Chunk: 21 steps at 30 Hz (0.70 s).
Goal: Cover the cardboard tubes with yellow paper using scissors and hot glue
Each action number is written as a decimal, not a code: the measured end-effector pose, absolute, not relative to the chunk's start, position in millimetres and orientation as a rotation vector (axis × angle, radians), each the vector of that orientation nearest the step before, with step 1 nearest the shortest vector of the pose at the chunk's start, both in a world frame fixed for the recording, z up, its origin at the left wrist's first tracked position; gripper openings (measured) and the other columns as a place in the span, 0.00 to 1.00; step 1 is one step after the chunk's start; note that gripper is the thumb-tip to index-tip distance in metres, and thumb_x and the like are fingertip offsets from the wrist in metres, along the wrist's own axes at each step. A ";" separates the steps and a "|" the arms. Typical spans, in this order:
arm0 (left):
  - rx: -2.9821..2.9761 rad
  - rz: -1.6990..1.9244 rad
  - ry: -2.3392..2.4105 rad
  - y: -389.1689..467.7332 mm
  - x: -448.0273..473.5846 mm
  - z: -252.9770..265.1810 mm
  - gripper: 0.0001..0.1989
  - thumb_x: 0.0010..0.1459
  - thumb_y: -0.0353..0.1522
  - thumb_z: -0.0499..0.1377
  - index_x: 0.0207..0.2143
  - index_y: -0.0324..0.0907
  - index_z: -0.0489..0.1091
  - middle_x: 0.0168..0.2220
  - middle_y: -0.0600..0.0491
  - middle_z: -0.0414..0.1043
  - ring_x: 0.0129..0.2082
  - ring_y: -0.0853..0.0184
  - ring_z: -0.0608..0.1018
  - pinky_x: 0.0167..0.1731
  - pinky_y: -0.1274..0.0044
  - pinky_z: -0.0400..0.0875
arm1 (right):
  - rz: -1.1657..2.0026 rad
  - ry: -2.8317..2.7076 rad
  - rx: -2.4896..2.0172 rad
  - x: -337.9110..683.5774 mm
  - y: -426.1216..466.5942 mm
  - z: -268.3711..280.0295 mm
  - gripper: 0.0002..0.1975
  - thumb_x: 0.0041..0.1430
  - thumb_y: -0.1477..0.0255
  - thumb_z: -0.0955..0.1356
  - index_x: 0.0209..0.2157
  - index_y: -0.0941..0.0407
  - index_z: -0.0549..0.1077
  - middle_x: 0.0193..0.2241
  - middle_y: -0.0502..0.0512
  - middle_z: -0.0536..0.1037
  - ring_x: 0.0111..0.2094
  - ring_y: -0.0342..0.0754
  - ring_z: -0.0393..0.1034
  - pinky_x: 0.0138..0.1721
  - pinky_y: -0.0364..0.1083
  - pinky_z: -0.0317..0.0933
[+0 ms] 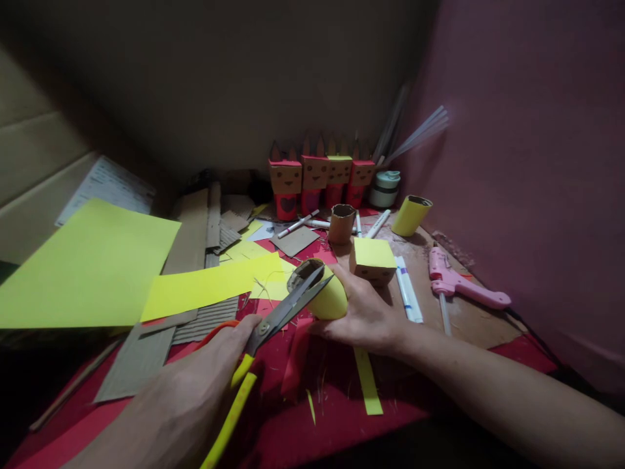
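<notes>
My right hand (364,312) is wrapped round a cardboard tube (333,296) covered in yellow paper, its open end tilted toward the left. In my left hand (209,371) is a pair of scissors (263,329) with yellow handles, gripped near the pivot. The blades are slightly apart and cross in front of the tube's open end; whether they touch it I cannot tell. An orange curved piece (215,332) shows behind my left hand, partly hidden. Beyond my right hand sits a small cardboard box (375,254) with a yellow top.
Yellow sheets (97,267) and corrugated cardboard (134,365) lie left. Several box-headed figures (286,179) stand at the back beside a lidded jar (385,189). A bare tube (342,225), another yellow tube (411,216), markers (409,290) and a pink glue gun (454,283) occupy the right.
</notes>
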<state>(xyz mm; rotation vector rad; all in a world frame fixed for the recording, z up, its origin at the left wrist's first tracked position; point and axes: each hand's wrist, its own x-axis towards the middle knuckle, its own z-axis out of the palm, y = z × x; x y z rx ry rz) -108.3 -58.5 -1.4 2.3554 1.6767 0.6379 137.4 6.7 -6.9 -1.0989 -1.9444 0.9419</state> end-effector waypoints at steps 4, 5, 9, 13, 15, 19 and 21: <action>2.350 0.676 1.678 -59.4 -100.7 7.9 0.25 0.63 0.41 0.43 0.54 0.44 0.70 0.44 0.46 0.79 0.40 0.52 0.81 0.38 0.69 0.75 | 0.918 -1.947 -1.139 136.4 6.1 -4.4 0.27 0.45 0.67 0.74 0.46 0.57 0.66 0.38 0.55 0.73 0.37 0.51 0.69 0.37 0.50 0.65; 2.362 0.684 1.655 -58.6 -101.6 8.0 0.24 0.63 0.41 0.43 0.54 0.46 0.71 0.42 0.47 0.80 0.37 0.53 0.81 0.35 0.70 0.76 | 0.907 -1.946 -1.155 136.2 5.8 -4.2 0.26 0.45 0.67 0.74 0.46 0.57 0.66 0.38 0.56 0.72 0.37 0.52 0.69 0.37 0.51 0.65; 2.464 0.627 1.544 -54.6 -114.2 -2.3 0.23 0.61 0.38 0.48 0.58 0.50 0.66 0.42 0.50 0.79 0.32 0.57 0.81 0.31 0.73 0.75 | 0.847 -1.950 -1.198 136.2 5.2 -7.3 0.28 0.46 0.66 0.74 0.49 0.56 0.65 0.40 0.57 0.72 0.39 0.53 0.69 0.39 0.53 0.66; 2.564 0.451 1.506 -56.5 -126.8 -15.9 0.28 0.61 0.39 0.48 0.64 0.51 0.54 0.46 0.48 0.78 0.32 0.56 0.81 0.29 0.72 0.75 | 0.760 -1.969 -1.212 137.1 6.9 -12.6 0.31 0.47 0.66 0.73 0.53 0.54 0.63 0.43 0.57 0.72 0.41 0.54 0.70 0.42 0.54 0.66; 2.578 0.425 1.566 -58.8 -128.5 -17.7 0.30 0.61 0.39 0.48 0.66 0.50 0.50 0.47 0.47 0.78 0.33 0.55 0.81 0.31 0.70 0.75 | 0.701 -1.977 -1.227 137.3 7.8 -14.5 0.31 0.48 0.66 0.73 0.53 0.55 0.62 0.44 0.58 0.71 0.43 0.55 0.69 0.44 0.55 0.66; 2.500 0.271 1.645 -59.9 -126.6 -12.2 0.31 0.59 0.39 0.52 0.65 0.51 0.52 0.40 0.50 0.81 0.27 0.57 0.81 0.26 0.73 0.72 | 0.548 -1.989 -1.243 138.0 8.2 -16.7 0.30 0.49 0.67 0.72 0.53 0.57 0.62 0.44 0.59 0.72 0.45 0.56 0.69 0.45 0.56 0.66; 2.451 0.203 1.646 -58.9 -125.3 -9.3 0.28 0.60 0.38 0.53 0.63 0.52 0.56 0.35 0.51 0.81 0.24 0.58 0.80 0.24 0.73 0.70 | 0.464 -1.999 -1.236 138.6 7.9 -17.2 0.29 0.49 0.67 0.71 0.53 0.57 0.61 0.45 0.61 0.71 0.45 0.57 0.69 0.46 0.56 0.65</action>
